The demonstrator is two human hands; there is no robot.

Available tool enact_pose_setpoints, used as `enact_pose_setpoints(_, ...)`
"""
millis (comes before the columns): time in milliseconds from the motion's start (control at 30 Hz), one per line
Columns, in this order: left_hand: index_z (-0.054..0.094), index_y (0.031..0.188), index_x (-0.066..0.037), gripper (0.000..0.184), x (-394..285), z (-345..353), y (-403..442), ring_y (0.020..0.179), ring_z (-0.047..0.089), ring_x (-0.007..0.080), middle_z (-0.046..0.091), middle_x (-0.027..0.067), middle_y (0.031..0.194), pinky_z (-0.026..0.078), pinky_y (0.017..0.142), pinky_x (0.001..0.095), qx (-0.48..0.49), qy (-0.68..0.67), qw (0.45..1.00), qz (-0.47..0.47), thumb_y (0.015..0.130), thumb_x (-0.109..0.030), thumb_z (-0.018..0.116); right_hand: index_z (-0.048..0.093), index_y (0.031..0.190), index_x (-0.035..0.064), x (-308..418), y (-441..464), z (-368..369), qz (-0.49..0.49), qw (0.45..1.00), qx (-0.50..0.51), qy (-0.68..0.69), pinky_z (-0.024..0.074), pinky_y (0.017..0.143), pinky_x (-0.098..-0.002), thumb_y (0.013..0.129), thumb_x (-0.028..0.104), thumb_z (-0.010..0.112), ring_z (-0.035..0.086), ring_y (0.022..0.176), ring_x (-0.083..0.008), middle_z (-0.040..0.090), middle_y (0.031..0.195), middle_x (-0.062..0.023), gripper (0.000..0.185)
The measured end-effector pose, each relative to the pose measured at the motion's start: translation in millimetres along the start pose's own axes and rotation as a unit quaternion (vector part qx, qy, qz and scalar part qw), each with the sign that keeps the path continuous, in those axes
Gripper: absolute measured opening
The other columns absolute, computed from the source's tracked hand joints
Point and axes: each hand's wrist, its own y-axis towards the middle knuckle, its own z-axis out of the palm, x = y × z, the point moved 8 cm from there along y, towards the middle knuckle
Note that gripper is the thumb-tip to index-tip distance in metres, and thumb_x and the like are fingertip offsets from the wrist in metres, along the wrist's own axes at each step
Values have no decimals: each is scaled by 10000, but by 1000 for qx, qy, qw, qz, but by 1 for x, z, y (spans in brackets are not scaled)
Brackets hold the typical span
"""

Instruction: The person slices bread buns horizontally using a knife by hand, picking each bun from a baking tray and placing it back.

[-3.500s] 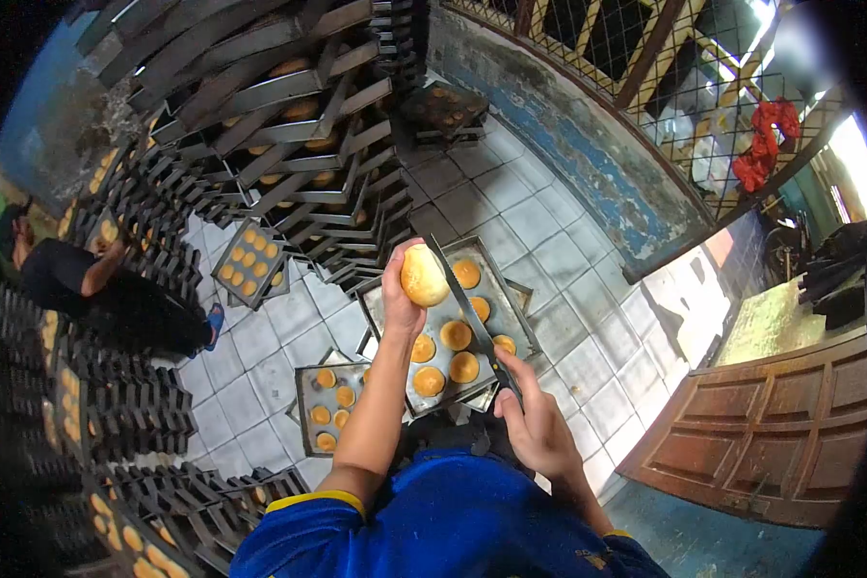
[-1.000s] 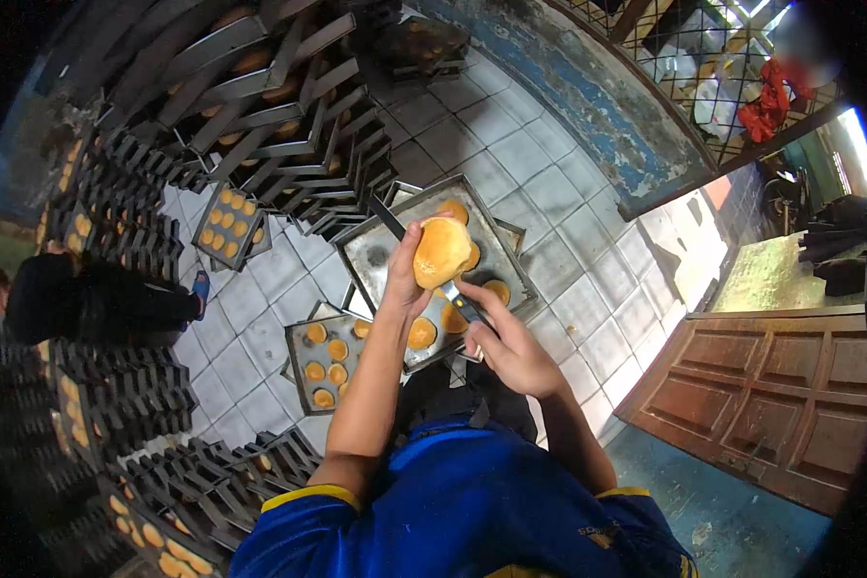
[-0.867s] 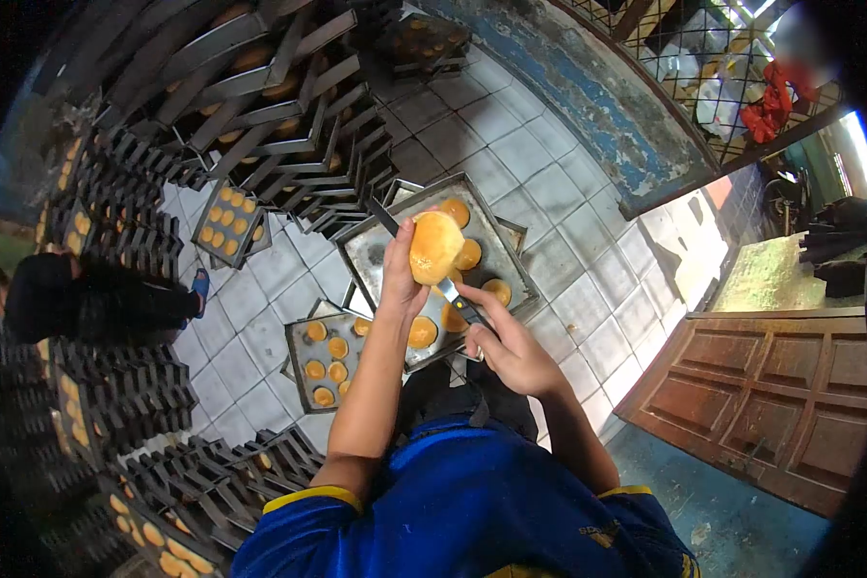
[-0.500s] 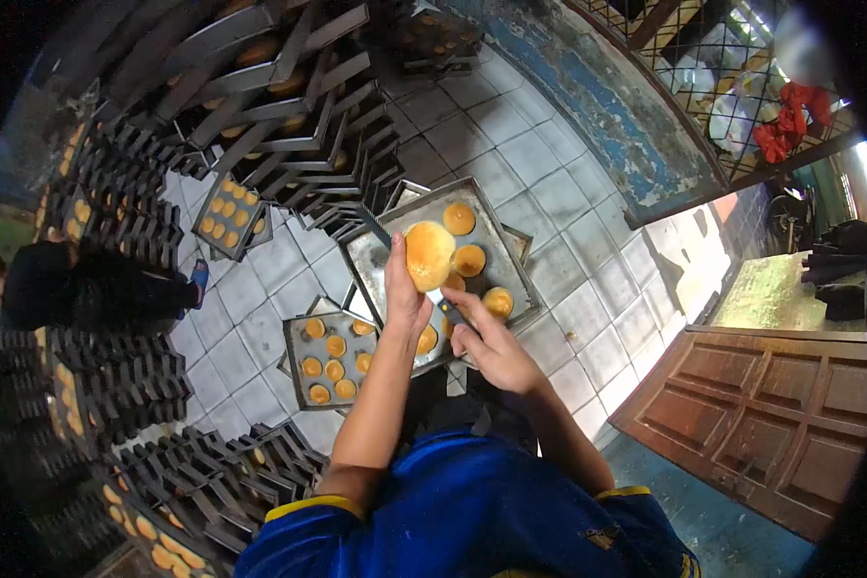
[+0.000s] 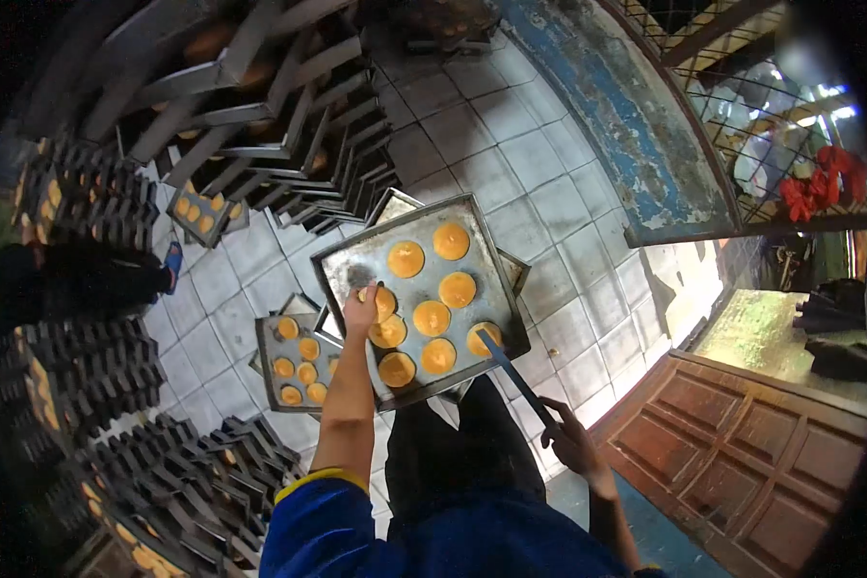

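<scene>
My left hand (image 5: 360,310) is closed on a round golden bun (image 5: 383,303) at the left part of a metal baking tray (image 5: 356,258). Several more buns lie on that tray, among them one at the top right (image 5: 451,241). My right hand (image 5: 570,438) grips the dark handle of a long knife (image 5: 520,382), held to the right and nearer my body. The blade points up and left, its tip over or on the bun at the tray's lower right (image 5: 484,337); whether they touch I cannot tell.
A second tray of buns (image 5: 265,352) is at the lower left. Tall stacks of crossed trays (image 5: 289,144) rise behind and at the left. Another person in dark clothes (image 5: 106,279) stands far left. A wooden door (image 5: 732,443) is at the right, a peeling blue wall (image 5: 617,125) behind.
My left hand has lowered the bun from in front of me onto the tray. My right hand has drawn the knife away from that bun, down and to the right. The view has shifted.
</scene>
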Motion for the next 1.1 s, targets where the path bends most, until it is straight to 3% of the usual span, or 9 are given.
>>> enact_pose_setpoints(67, 674, 1302, -69, 675, -13, 8, 2, 1218, 658, 477, 711, 286, 1269, 513, 1028, 554, 35, 98, 994, -44, 971, -653, 609, 465, 1594, 126, 12, 1, -14, 24, 999, -19, 11, 457, 698, -298, 1060, 101, 505, 543, 729, -102, 643, 795, -29, 537)
enact_pose_setpoints(133, 672, 1279, -75, 605, -68, 4, -5, 1268, 581, 469, 649, 248, 1325, 472, 1057, 574, -152, 233, 954, 116, 953, -582, 622, 465, 1596, 137, 15, 14, -20, 18, 1000, -16, 13, 437, 663, -301, 1072, 107, 494, 525, 706, -95, 641, 801, -23, 525)
enact_pose_setpoints(400, 606, 1314, -17, 684, -100, 88, 58, 1225, 611, 473, 631, 273, 1329, 502, 1048, 539, 15, 168, 984, 53, 808, -450, 767, 459, 1599, 132, 49, 46, -42, -12, 1000, 15, 20, 398, 632, -270, 1120, 165, 519, 461, 669, -73, 625, 822, -9, 483)
enact_pose_setpoints(500, 512, 1199, -34, 676, -110, 95, 36, 1086, 646, 399, 651, 220, 1147, 528, 951, 477, 78, -116, 988, 71, 678, -202, 908, 450, 1602, 132, 41, 50, -51, -34, 999, 3, 29, 376, 626, -254, 1117, 185, 508, 429, 666, -59, 622, 827, 6, 491)
enact_pose_setpoints(600, 503, 1204, -50, 624, -147, 92, -2, 1084, 642, 364, 641, 198, 1134, 515, 963, 455, 68, -74, 983, 154, 729, -173, 888, 449, 1595, 134, 43, 45, -49, -33, 999, -5, 35, 444, 653, -301, 1111, 187, 493, 544, 668, -121, 666, 832, -43, 488)
enact_pose_setpoints(700, 527, 1257, -47, 598, -163, 80, -31, 1147, 646, 359, 648, 194, 1214, 515, 999, 437, 63, -95, 973, 200, 776, -182, 857, 431, 1580, 154, 71, 28, -46, -72, 985, -111, -111, 562, 826, -492, 1098, 125, 453, 751, 868, -387, 737, 924, -207, 483)
enact_pose_setpoints(800, 547, 1409, -59, 566, -182, 59, -67, 1218, 633, 316, 612, 164, 1386, 522, 1020, 401, 112, -189, 960, 172, 896, -180, 755, 442, 1586, 178, 75, 14, -33, -79, 982, -146, -91, 541, 811, -450, 1085, 114, 450, 727, 825, -309, 708, 825, -139, 505)
enact_pose_setpoints(867, 534, 1487, -83, 509, -197, 36, -101, 1293, 612, 261, 583, 116, 1476, 511, 1049, 372, 189, -398, 897, 45, 993, -158, 627, 432, 1590, 189, 91, 0, -19, -124, 976, -159, -87, 540, 812, -448, 1087, 105, 450, 722, 821, -319, 698, 819, -138, 510)
enact_pose_setpoints(1100, 650, 1387, -91, 504, -251, -53, -159, 1149, 693, 190, 722, 50, 1294, 581, 936, 382, 171, -666, 725, 31, 1100, -469, 482, 407, 1605, 44, 170, -71, 52, -237, 958, -157, -35, 531, 870, -378, 1100, 135, 454, 689, 847, -252, 681, 866, -140, 515)
